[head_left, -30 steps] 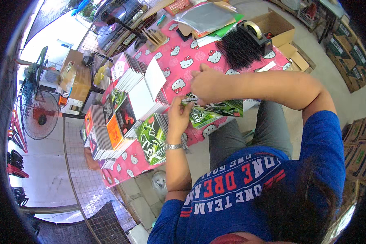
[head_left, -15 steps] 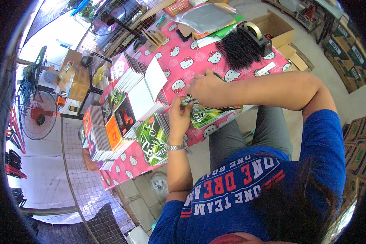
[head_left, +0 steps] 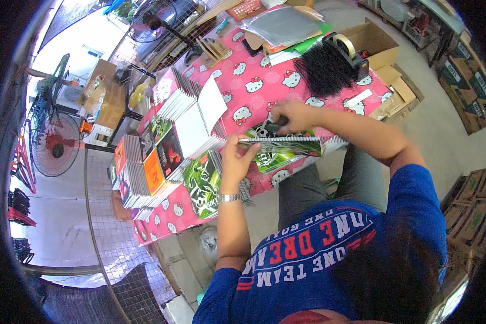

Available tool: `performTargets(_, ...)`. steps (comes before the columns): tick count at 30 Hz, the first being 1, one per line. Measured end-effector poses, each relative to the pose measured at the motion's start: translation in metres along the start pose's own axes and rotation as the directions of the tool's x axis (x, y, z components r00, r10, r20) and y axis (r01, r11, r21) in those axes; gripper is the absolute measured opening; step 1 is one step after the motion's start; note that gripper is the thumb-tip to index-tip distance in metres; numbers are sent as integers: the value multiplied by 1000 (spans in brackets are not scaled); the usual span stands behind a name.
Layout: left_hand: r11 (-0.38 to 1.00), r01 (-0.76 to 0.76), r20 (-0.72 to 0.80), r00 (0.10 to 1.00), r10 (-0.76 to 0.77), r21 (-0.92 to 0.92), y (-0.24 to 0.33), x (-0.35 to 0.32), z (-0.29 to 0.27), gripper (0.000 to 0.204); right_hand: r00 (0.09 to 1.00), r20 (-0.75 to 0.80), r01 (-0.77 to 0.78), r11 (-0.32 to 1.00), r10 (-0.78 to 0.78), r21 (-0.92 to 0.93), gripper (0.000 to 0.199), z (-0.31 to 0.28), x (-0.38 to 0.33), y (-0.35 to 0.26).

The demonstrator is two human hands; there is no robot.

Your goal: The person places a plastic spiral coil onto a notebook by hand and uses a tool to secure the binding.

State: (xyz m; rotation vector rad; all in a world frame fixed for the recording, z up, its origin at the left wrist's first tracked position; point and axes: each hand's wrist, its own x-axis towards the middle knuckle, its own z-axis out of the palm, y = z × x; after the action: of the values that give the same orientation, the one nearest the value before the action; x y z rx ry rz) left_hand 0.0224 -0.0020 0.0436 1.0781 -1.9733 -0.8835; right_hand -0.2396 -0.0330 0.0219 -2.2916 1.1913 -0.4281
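Note:
A green soccer-themed spiral notebook (head_left: pixel 302 147) is held tilted up over the table's near edge, its coil running left to right along the top. My left hand (head_left: pixel 234 162) pinches the left end of the spine between thumb and fingers. Beyond the coil, my right hand (head_left: pixel 298 116) is closed around a small dark object (head_left: pixel 282 121) whose kind I cannot make out. A loose stretch of coil sticks out past the notebook's right end. Underneath lies another green soccer notebook (head_left: pixel 272 163), partly covered.
Left of my hands stand stacks of notebooks, including a green soccer one (head_left: pixel 202 186) and an orange one (head_left: pixel 154 171). Black coils (head_left: pixel 321 70) lie in a heap beside a tape dispenser (head_left: pixel 356 60). An open cardboard box (head_left: pixel 380 46) is at the far right.
The notebook has tipped up, so its coiled edge now shows along the top. My right hand has moved away from my left, toward the right.

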Motion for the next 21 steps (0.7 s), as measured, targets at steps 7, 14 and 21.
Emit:
performTargets(7,998,4,66,998,0,-64,-12,10,-3,31,941,35,159,533,-336,831,48,-34,15,-25)
performTargets(14,995,-22,91,995,30,-93,-6,16,-4,34,953,10,195,636,-304,747,51,-29,29,-24)
performTargets(21,917,99,112,992,-60,-385,-1,20,-4,27,990,-8,13,38,-143,999,57,-37,1,-32)
